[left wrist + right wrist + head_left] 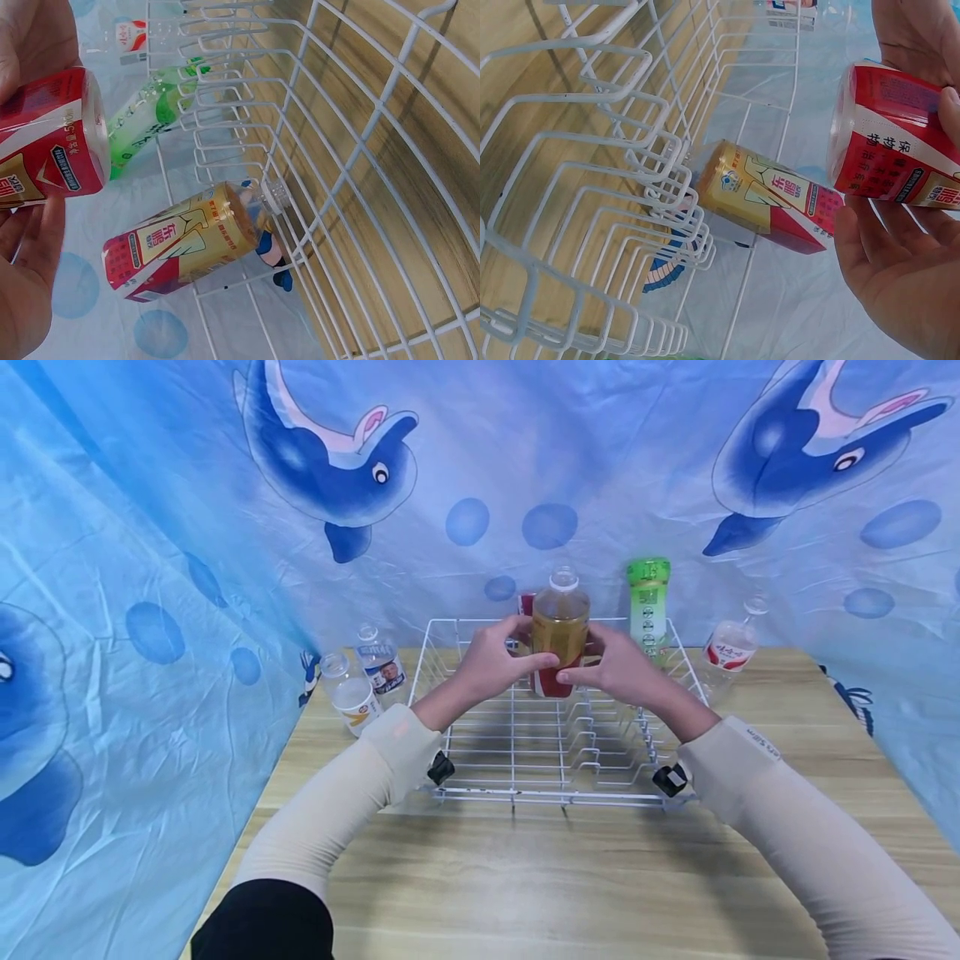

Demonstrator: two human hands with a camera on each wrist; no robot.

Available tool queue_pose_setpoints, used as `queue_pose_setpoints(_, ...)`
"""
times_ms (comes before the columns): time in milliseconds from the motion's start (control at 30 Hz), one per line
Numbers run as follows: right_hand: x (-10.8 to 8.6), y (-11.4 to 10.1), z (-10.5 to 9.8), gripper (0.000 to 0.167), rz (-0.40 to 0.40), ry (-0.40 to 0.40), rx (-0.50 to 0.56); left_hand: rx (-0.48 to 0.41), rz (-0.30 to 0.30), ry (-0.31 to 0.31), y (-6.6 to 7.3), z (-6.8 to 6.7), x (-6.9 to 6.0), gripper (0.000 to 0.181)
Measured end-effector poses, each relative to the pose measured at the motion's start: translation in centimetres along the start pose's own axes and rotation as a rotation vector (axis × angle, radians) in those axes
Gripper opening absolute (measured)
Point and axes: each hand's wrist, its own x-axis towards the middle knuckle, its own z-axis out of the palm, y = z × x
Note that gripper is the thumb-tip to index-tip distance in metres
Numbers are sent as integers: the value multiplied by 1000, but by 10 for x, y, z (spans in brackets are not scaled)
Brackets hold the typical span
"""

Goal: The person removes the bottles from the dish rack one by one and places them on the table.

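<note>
Both hands hold an uncapped plastic drink bottle (558,627) with a gold and red label, upright above a white wire rack (487,794). My left hand (498,653) grips its left side, thumb in front. From the right, my right hand (617,667) grips it likewise. Its red base end (52,139) shows between the fingers in the left wrist view, apart from the wires. Behind it, a second gold and red bottle (180,244) stands neck down at the rack's back, mostly hidden in the head view. A green bottle (648,606) leans bottom up at the back right.
Two clear labelled bottles, one with an orange-marked label (352,702) and one with a blue label (381,664), stand left of the rack. Another clear bottle (729,652) stands at its right. A blue dolphin-print curtain (480,460) encloses the wooden table (510,893).
</note>
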Motion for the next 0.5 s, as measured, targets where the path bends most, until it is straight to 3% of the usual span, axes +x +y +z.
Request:
queue_pose_setpoints(333,-3,5,-6,77,15,24,-6,42,-36,-71,0,-5,-2,70)
queue_pose_setpoints(500,-7,7,-10,78,32,36,-10,75,-74,-99,2,-7,-4,83)
